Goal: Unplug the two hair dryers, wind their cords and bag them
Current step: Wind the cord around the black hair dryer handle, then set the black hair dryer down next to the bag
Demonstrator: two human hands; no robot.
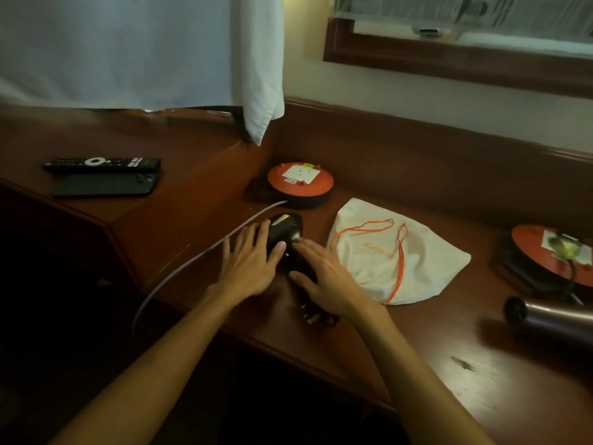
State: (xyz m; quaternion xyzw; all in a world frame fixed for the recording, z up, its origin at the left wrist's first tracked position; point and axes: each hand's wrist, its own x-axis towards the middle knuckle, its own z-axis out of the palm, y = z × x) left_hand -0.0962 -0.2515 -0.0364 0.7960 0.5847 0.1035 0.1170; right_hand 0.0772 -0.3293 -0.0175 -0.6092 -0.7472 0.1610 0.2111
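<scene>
A black hair dryer lies on the brown desk, its plug prongs near the front edge. My left hand rests flat on its left side with the fingers spread. My right hand lies over its handle, fingers extended. A white drawstring bag with orange cords lies just right of my hands. A second, metallic hair dryer lies at the right edge, its cord running up to an orange cord reel.
Another orange cord reel with a white socket plate stands behind the black dryer, and a grey cable runs from it off the desk's front. A remote and a phone lie on the raised ledge at left. A white towel hangs above.
</scene>
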